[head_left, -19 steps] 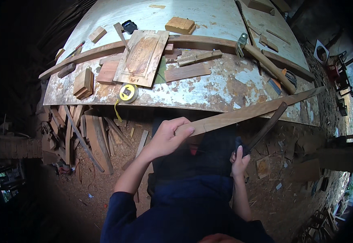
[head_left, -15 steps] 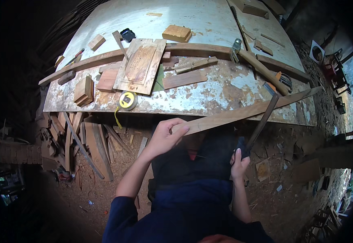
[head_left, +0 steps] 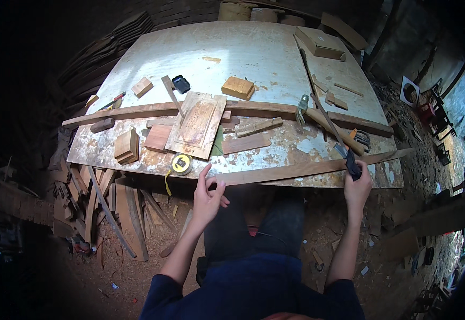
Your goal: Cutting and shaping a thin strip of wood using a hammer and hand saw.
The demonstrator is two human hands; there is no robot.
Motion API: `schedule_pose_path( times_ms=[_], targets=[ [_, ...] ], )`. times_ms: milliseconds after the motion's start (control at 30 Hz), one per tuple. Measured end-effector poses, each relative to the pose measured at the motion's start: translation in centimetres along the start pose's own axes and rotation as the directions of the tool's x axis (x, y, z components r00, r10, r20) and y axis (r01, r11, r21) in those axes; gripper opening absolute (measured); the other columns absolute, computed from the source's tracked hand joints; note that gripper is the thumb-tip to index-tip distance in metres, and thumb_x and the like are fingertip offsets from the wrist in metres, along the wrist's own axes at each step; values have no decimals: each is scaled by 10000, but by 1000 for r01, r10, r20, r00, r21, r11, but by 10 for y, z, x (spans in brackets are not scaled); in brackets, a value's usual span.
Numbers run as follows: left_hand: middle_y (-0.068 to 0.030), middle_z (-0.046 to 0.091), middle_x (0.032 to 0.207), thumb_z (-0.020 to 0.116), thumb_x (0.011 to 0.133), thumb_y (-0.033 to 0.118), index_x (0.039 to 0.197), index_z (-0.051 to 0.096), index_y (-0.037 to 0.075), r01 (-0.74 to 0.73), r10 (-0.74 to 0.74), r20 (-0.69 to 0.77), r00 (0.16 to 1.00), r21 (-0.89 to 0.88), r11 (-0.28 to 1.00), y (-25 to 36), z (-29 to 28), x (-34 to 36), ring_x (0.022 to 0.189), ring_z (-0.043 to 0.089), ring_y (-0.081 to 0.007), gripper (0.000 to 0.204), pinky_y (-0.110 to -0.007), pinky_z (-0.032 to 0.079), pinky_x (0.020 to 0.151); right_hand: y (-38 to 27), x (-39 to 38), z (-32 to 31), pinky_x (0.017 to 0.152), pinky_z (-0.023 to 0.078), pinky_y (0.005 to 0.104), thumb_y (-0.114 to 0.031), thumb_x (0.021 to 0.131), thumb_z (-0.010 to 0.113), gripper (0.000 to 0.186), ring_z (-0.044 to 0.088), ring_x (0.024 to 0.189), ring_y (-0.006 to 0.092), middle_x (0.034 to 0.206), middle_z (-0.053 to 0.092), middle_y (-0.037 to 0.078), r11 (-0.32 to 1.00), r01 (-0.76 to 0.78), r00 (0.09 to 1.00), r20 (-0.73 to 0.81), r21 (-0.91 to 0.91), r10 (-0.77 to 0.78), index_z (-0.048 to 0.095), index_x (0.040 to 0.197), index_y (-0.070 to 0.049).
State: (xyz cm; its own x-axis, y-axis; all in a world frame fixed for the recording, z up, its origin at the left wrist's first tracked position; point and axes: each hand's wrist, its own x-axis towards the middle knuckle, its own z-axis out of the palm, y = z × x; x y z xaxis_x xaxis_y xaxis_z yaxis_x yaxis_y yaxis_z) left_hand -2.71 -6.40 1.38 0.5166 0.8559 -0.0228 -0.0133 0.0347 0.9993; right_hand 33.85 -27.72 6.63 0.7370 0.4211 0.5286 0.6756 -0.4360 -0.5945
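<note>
A long narrow wooden strip (head_left: 280, 173) lies slantwise along the workbench's near edge. At its left end is my left hand (head_left: 207, 201), fingers spread and apart, thumb beside the wood; it does not grip the strip. My right hand (head_left: 358, 184) is closed round the black handle (head_left: 353, 166) of a long, narrow, dark-bladed hand tool (head_left: 327, 117). The exact kind of tool cannot be made out. Its blade points away over the bench, crossing near a wooden-handled hammer (head_left: 335, 130). The tool's handle passes over the strip's right part and hides some of it.
On the workbench (head_left: 184, 48) are a long wooden beam (head_left: 152, 110), a carved panel (head_left: 196, 125), a yellow tape measure (head_left: 181, 164), several wood blocks (head_left: 126, 146) and orange-handled pliers or cutters (head_left: 359, 137). Offcuts (head_left: 131, 213) lean below the bench at left. A cardboard box (head_left: 320, 44) sits far right.
The strip has been lowered onto the bench edge and my left hand has let go of it. My right hand has moved up and right, carrying the tool over the bench. The view has tilted up.
</note>
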Motion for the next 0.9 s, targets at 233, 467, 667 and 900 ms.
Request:
schedule_pose_path(
  times_ms=[233, 467, 667, 900],
  targets=[
    [-154, 655, 1288, 687, 1003, 76, 1541, 381, -2, -16, 24, -126, 992, 68, 998, -3, -13, -30, 761, 725, -123, 624, -262, 601, 640, 25, 44, 37, 889, 538, 447, -64, 876, 751, 287, 693, 1052, 389, 1101, 690, 185, 993, 47, 999, 3, -104, -46, 669, 1148, -22],
    [-117, 745, 1064, 840, 883, 79, 1426, 587, 49, -12, 66, -133, 989, 370, 929, -7, 4, -10, 723, 739, -129, 600, -264, 597, 644, 32, 38, 77, 938, 530, 457, -51, 883, 726, 349, 665, 1100, 398, 1169, 641, 189, 997, 21, 999, -42, -71, -24, 652, 1220, -2],
    [-122, 705, 753, 791, 916, 53, 1408, 637, 22, -69, 188, -121, 975, 637, 768, 5, 7, 34, 582, 673, -149, 516, -305, 527, 542, 14, 41, 81, 979, 440, 533, -52, 895, 689, 455, 577, 1111, 441, 1197, 609, 233, 957, 173, 984, 79, -233, -159, 594, 1334, 18],
    [-153, 707, 750, 765, 950, 158, 1411, 621, 3, 190, -91, -193, 977, 592, 784, 97, 9, 58, 619, 695, -266, 508, -388, 560, 610, 20, 47, 78, 1064, 387, 561, -76, 919, 600, 447, 546, 1221, 454, 1295, 582, 246, 954, 158, 972, 210, -254, -105, 578, 1355, 18]
  ],
)
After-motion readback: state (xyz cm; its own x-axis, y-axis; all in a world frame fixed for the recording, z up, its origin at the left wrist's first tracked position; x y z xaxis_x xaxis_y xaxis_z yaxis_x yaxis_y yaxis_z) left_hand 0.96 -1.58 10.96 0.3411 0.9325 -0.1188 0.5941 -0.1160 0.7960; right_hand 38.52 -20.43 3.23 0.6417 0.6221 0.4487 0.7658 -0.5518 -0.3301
